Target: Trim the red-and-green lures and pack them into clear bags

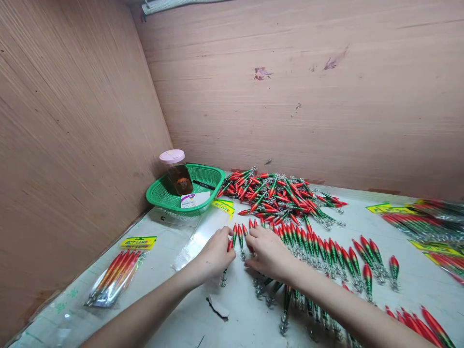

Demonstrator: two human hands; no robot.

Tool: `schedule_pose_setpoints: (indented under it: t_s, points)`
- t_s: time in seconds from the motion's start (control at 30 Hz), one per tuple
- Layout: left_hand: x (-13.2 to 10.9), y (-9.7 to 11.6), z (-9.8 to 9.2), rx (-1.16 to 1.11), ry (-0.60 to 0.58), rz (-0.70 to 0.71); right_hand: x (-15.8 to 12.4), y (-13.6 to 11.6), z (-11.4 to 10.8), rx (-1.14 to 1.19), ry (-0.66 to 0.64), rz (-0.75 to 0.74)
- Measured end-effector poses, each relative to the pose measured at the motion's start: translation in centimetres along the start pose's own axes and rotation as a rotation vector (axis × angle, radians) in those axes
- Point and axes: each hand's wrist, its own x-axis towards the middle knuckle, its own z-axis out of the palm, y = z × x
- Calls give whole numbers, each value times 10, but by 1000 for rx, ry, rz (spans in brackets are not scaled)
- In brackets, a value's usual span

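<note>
Red-and-green squid jig lures lie in a long row (326,251) across the white table. My left hand (213,256) is curled round one lure at the row's left end, its hooks hanging below the fist. My right hand (266,251) rests beside it, fingers bent, fingertips touching the leftmost lures of the row. A loose heap of the same lures (282,195) lies behind the hands. An empty clear bag with a yellow header (203,232) lies just left of my left hand.
A green basket (163,195) holding a pink-lidded jar (177,174) stands in the back left corner. A packed bag of lures (116,275) lies at the left. More packed bags (431,222) lie at the right. Plywood walls close the left and back.
</note>
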Motion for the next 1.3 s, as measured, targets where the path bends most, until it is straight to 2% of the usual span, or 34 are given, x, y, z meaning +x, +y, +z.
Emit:
schedule_pose_setpoints:
  t_s: [0.2,0.3,0.37,0.5,0.57,0.7,0.8,0.9,1.0,1.13,1.2,1.3]
  points:
    - [38,3,1,-60,14,-5,24,-1,3,-46,41,51]
    - [54,2,-6,-96,67,-19,26,1,1,-42,61,75]
    - [56,2,-14,-114,109,-31,25,-1,1,-33,61,72]
    - [37,0,-19,-160,97,-31,26,-5,4,-32,74,102]
    - [19,0,-10,-185,27,-23,25,-4,4,-26,90,126]
    - [-14,2,22,-212,-124,4,12,8,-4,-19,141,170]
    - [-20,10,27,-159,-82,64,-1,31,-15,-38,183,231]
    - [4,27,9,27,109,233,-6,61,-27,-82,233,320]
    - [48,48,-5,94,203,267,2,83,-37,-138,267,363]
    - [94,68,4,184,247,196,22,88,-46,-234,265,332]
    - [101,71,12,215,254,147,32,86,-49,-286,257,286]
    - [101,70,17,224,262,109,52,84,-54,-331,206,137]
